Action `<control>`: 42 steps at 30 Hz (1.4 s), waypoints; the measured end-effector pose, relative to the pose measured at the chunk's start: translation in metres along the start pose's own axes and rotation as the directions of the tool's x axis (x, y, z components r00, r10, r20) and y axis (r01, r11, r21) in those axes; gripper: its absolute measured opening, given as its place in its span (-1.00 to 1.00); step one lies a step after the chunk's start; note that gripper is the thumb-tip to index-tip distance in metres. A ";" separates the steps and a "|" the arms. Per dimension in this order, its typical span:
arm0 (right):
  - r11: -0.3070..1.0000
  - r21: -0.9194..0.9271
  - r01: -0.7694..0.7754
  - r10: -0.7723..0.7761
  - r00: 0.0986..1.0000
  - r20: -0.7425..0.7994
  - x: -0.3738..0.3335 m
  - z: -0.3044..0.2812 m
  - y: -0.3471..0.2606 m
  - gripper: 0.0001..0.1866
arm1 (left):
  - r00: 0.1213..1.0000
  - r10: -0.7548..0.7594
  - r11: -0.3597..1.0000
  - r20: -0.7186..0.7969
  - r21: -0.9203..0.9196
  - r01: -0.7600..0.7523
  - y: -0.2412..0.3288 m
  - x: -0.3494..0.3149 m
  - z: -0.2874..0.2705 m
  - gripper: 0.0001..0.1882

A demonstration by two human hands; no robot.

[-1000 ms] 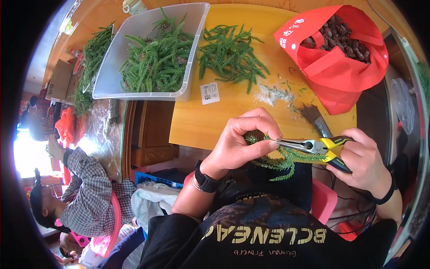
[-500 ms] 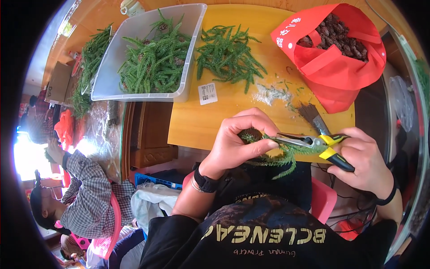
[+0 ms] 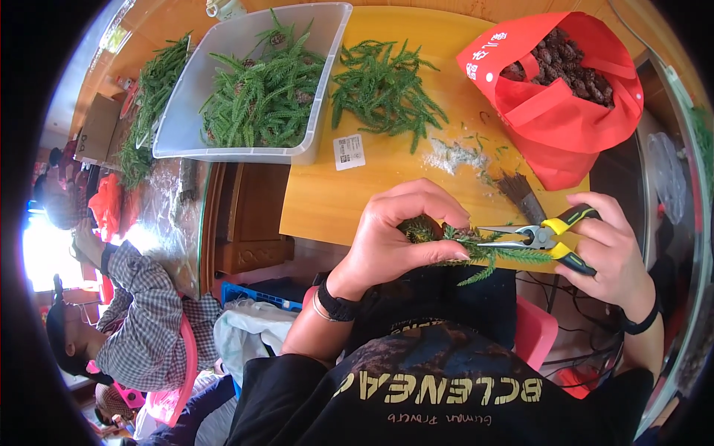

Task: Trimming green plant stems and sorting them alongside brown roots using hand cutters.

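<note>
My left hand (image 3: pixel 405 234) pinches an artificial pine sprig (image 3: pixel 487 260) between thumb and fingers, its green needled branches sticking out to the right. A brown pine cone (image 3: pixel 420 228) shows partly inside that grip; the rest is hidden by the fingers. Wrapped round the handles of long-nose pliers (image 3: pixel 547 238) with yellow and black grips is my right hand (image 3: pixel 606 245). The plier jaws are parted and point left at the sprig close to my left fingertips. Whether the jaws touch the stem I cannot tell.
Behind my hands, the yellow table (image 3: pixel 320 201) carries loose green sprigs (image 3: pixel 387 93), a white label (image 3: pixel 349 152), a bundle of brown wire stems (image 3: pixel 520 195) and a red bag (image 3: pixel 569 137) of pine cones. A clear bin (image 3: pixel 316 123) holds more sprigs. Another person (image 3: pixel 141 320) sits at left.
The plier jaws have parted and the handles have spread in my right hand. The pliers sit slightly farther right of my left fingers, and the sprig's branches have shifted.
</note>
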State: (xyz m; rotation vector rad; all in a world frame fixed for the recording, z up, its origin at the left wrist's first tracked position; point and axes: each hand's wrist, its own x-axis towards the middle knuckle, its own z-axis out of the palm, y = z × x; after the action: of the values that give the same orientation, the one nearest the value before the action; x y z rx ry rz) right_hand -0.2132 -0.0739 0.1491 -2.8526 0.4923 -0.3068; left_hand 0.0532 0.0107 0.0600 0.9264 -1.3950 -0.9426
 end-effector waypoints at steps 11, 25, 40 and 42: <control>0.963 -0.209 0.173 -0.180 0.983 -0.019 0.015 -0.014 0.002 -0.68 | 0.997 0.021 0.999 0.081 -0.030 -0.018 0.002 0.001 -0.003 -0.71; 0.966 -0.145 0.212 -0.218 0.976 -0.022 0.017 -0.007 0.004 -0.69 | 0.976 0.016 0.939 0.219 -0.339 0.061 0.001 0.000 -0.003 -0.78; 0.998 0.030 0.052 -0.055 0.987 0.150 0.004 -0.009 0.003 -0.70 | 0.969 -0.139 0.967 0.202 -0.184 0.177 -0.004 -0.003 -0.002 -0.81; 0.995 0.092 0.027 -0.043 0.983 0.176 0.004 -0.010 0.006 -0.71 | 0.955 -0.175 0.965 0.241 -0.147 0.215 -0.003 -0.003 -0.004 -0.79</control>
State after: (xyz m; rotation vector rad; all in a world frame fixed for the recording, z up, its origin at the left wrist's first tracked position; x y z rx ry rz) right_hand -0.2138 -0.0823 0.1573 -2.7702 0.3835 -0.0765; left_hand 0.0577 0.0123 0.0560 0.8570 -1.4016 -1.3329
